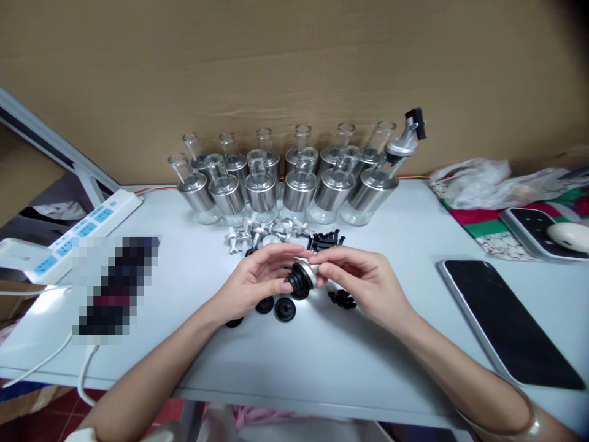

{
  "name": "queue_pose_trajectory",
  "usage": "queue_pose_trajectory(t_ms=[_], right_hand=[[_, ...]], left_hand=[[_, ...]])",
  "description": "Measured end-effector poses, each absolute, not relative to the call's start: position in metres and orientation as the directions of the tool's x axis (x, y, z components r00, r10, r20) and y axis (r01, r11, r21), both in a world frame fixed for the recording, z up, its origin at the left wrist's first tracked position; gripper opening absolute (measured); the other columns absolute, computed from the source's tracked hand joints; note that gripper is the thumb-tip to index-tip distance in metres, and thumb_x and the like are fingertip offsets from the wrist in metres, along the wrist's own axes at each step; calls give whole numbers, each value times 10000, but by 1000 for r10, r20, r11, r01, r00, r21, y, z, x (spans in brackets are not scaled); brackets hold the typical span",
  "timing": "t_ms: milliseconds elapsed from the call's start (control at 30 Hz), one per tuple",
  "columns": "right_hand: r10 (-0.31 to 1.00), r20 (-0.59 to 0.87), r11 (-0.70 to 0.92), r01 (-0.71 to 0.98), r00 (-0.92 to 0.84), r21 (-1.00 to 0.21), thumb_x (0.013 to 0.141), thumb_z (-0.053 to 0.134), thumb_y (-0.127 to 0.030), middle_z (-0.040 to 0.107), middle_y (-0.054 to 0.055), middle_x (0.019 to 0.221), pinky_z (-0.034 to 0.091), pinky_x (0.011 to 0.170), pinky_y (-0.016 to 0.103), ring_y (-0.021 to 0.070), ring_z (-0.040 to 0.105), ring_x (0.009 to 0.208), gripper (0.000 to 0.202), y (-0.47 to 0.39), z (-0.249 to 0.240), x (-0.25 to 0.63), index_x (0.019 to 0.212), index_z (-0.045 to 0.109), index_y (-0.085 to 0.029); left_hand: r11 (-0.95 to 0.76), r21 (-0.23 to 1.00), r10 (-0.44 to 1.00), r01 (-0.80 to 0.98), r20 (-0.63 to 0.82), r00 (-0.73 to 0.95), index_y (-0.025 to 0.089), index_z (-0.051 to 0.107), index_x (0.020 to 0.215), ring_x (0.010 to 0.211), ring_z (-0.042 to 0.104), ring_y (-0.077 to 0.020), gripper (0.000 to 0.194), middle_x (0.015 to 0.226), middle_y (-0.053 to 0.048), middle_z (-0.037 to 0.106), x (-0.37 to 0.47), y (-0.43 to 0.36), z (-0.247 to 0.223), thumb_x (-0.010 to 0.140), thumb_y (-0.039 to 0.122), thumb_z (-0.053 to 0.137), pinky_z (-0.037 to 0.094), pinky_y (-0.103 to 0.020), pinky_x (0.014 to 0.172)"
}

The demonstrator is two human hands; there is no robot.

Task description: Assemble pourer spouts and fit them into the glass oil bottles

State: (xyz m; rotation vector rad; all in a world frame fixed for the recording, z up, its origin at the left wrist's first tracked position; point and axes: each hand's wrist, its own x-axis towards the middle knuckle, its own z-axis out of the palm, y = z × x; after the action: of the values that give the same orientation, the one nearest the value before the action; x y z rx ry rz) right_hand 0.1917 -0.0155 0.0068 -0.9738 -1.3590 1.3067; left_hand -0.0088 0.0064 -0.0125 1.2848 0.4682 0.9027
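My left hand [257,279] pinches the black stepped rubber end of a bottle pourer [301,277]. The fingers of my right hand [368,282] close on its silver top from the other side. Under and beside my hands lie several round black rubber stoppers [285,309]. Small black pieces [343,299] sit in a cluster below my right hand. Beyond my hands are a pile of silver spout tops [267,232] and a group of black levers [329,239], both partly covered by my fingers.
Two rows of glass bottles with metal sleeves [261,191] stand against the cardboard; the front right one carries a pourer [405,144]. At left are a power strip [87,230] and a blurred-out dark device [117,288]. At right lie a large phone [506,322] and a plastic bag [478,184].
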Motion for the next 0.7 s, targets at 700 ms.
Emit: queue_pose_trajectory(t_ms=[700], right_hand=[[941,253,310,281,-223,-908,804,639,-217,647,43,965,491,736,295,148,577,777,269,-24,-4,184,1069,595,-203]], left_hand=[[-63,990,904,-124,109,413,234,652,1027,929,599,-130,276,988,-7,544,-1,-1,-5,761,189,714,493,-233,862]])
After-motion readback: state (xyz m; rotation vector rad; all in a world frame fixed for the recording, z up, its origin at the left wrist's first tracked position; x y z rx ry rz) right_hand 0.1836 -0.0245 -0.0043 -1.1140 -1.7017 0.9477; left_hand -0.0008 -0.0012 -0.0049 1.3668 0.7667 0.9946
